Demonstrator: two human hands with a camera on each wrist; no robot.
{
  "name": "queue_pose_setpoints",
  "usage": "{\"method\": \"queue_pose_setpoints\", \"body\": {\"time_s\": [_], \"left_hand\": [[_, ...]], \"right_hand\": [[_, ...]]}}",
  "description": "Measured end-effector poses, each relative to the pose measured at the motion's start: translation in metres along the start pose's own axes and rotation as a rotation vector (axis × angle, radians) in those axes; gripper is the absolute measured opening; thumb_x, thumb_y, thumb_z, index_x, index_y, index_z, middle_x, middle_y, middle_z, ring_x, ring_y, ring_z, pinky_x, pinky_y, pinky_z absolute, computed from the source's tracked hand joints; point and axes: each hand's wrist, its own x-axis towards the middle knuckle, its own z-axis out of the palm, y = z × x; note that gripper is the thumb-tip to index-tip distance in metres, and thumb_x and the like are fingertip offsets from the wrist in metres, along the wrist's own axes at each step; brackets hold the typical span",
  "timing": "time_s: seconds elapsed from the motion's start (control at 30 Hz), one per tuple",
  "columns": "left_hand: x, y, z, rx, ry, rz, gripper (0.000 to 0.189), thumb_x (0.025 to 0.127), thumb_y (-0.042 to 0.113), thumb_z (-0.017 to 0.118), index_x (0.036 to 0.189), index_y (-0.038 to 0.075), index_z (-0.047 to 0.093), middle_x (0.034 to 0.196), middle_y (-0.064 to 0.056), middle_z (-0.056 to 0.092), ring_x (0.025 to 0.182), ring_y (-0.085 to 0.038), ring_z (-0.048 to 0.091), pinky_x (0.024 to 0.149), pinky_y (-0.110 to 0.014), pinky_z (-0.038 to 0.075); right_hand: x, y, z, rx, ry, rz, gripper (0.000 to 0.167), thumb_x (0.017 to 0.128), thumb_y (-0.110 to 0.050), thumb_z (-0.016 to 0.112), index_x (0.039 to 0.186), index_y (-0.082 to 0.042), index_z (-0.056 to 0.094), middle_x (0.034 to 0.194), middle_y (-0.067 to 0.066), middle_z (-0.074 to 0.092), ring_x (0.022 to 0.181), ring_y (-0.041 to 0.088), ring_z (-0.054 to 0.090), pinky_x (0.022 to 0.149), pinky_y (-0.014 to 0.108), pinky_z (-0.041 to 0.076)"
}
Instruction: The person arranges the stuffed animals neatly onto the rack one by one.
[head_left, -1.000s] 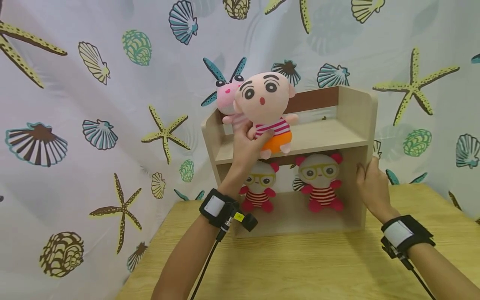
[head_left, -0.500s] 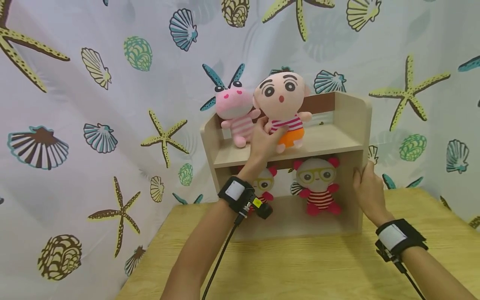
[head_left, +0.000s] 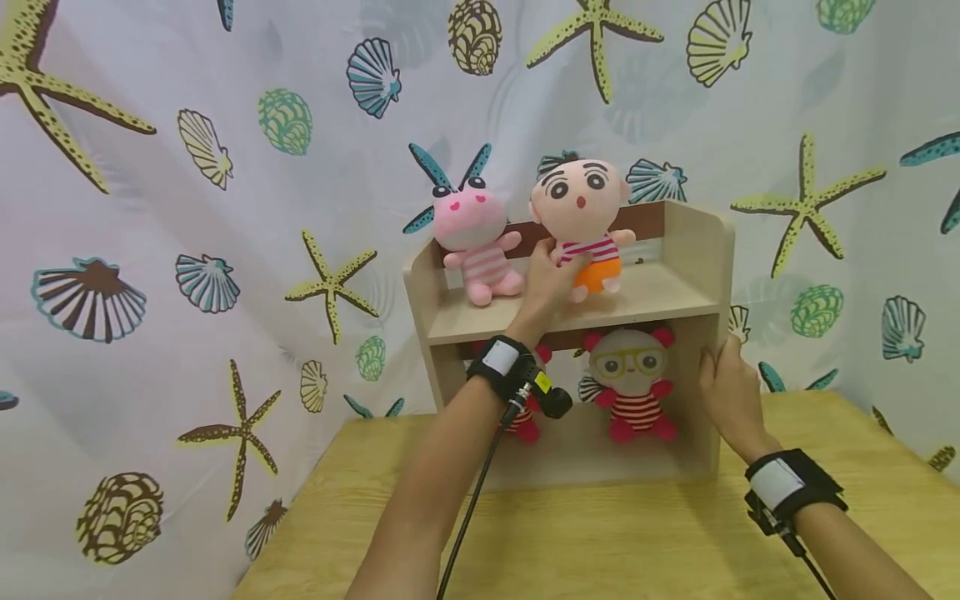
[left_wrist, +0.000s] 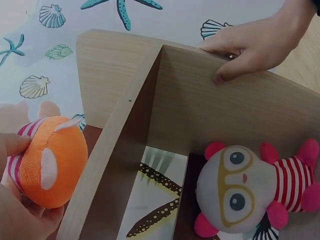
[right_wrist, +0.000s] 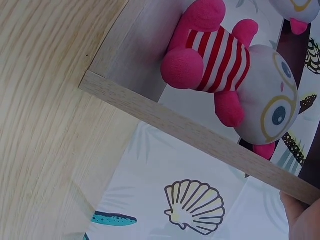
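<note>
My left hand grips a plush boy doll in a striped shirt and orange shorts by its side, over the upper shelf. From below, the left wrist view shows the doll's orange shorts between thumb and fingers. A pink plush cow-like toy with striped body sits on the upper shelf to the left. My right hand grips the right side panel of the small wooden shelf, thumb on its inner face. Below, a plush panda with yellow glasses sits on the right; my left forearm partly hides a second panda.
The shelf stands on a wood-grain table. Behind it hangs a white curtain printed with shells and starfish. Each wrist wears a black strap with a camera, and a cable runs down from the left one.
My left hand has carried the boy doll rightward from in front of the pink toy, bringing that toy into full view. My right hand keeps its grip on the side panel.
</note>
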Motion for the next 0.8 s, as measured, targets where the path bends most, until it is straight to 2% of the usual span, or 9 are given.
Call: {"method": "queue_pose_setpoints", "body": {"time_s": [0.1,0.27,0.37,0.53,0.6,0.8], "left_hand": [[0.004,-0.002,0.006,0.014,0.002,-0.027,0.058,0.091,0.023,0.073,0.140,0.005,0.048,0.129,-0.005,0.061,0.111,-0.017,0.056,0.100,-0.025,0.041],[0.007,0.000,0.017,-0.002,-0.022,-0.013,0.056,0.091,0.019,0.073,0.139,0.003,0.048,0.131,-0.008,0.060,0.113,-0.020,0.054,0.102,-0.027,0.040],[0.010,0.001,0.023,0.006,-0.043,-0.029,0.057,0.091,0.020,0.073,0.139,0.004,0.049,0.132,-0.007,0.059,0.113,-0.019,0.053,0.103,-0.027,0.039],[0.014,0.001,0.031,-0.079,-0.058,-0.086,0.055,0.090,0.015,0.075,0.137,0.006,0.050,0.127,-0.004,0.059,0.109,-0.017,0.055,0.099,-0.028,0.044],[0.015,0.000,0.032,-0.098,-0.056,-0.082,0.053,0.090,0.013,0.075,0.136,0.005,0.050,0.125,-0.004,0.060,0.108,-0.017,0.055,0.096,-0.028,0.046],[0.024,0.000,0.032,0.000,-0.047,-0.052,0.052,0.091,0.016,0.074,0.136,0.005,0.050,0.126,-0.005,0.060,0.107,-0.017,0.055,0.096,-0.026,0.045]], "right_hand": [[-0.002,0.000,0.000,0.003,0.011,-0.001,0.032,0.104,-0.008,0.045,0.126,0.014,0.038,0.109,0.045,0.056,0.091,0.062,0.060,0.067,0.068,0.049],[-0.003,-0.001,0.000,-0.001,0.002,0.007,0.032,0.104,-0.009,0.044,0.126,0.014,0.037,0.111,0.045,0.055,0.093,0.061,0.059,0.069,0.068,0.049],[-0.002,-0.002,-0.001,-0.003,-0.003,0.016,0.033,0.105,-0.009,0.044,0.127,0.014,0.037,0.113,0.045,0.055,0.096,0.061,0.059,0.071,0.067,0.049],[-0.002,-0.003,-0.001,-0.002,-0.003,0.022,0.033,0.105,-0.009,0.044,0.127,0.014,0.037,0.115,0.045,0.055,0.096,0.061,0.059,0.072,0.067,0.049],[-0.002,-0.004,0.000,0.000,0.005,0.017,0.032,0.104,-0.009,0.044,0.125,0.014,0.038,0.113,0.044,0.056,0.095,0.061,0.059,0.071,0.067,0.049],[-0.003,-0.004,0.000,-0.002,0.015,0.014,0.031,0.104,-0.009,0.045,0.125,0.014,0.039,0.112,0.044,0.057,0.095,0.060,0.059,0.072,0.068,0.049]]}}
